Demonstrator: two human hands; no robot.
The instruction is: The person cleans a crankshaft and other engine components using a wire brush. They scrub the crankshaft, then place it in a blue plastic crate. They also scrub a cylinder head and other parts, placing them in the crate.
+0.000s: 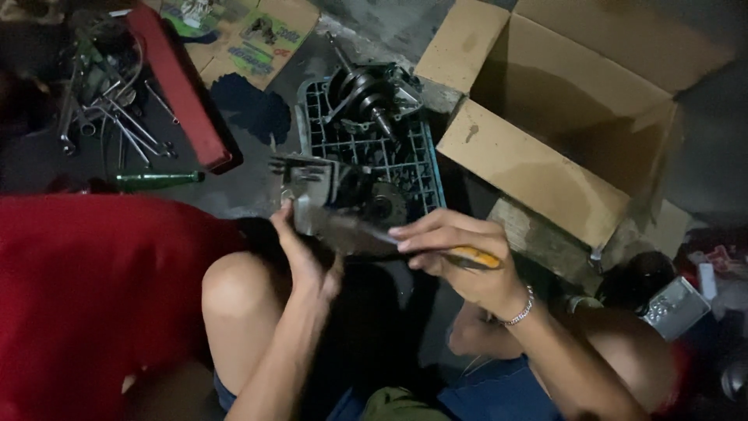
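Crouching over dim concrete floor (249, 187)

crate (425, 168): blue-grey | tool handle (475, 256): orange | box (538, 168): brown | bottle (160, 179): green

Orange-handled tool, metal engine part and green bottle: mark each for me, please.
orange-handled tool (477, 257), head view, on the orange grip below the right hand's fingers.
metal engine part (331, 204), head view, on its grey casing by the left hand's fingertips.
green bottle (160, 179), head view, mid-body, lying on the floor.
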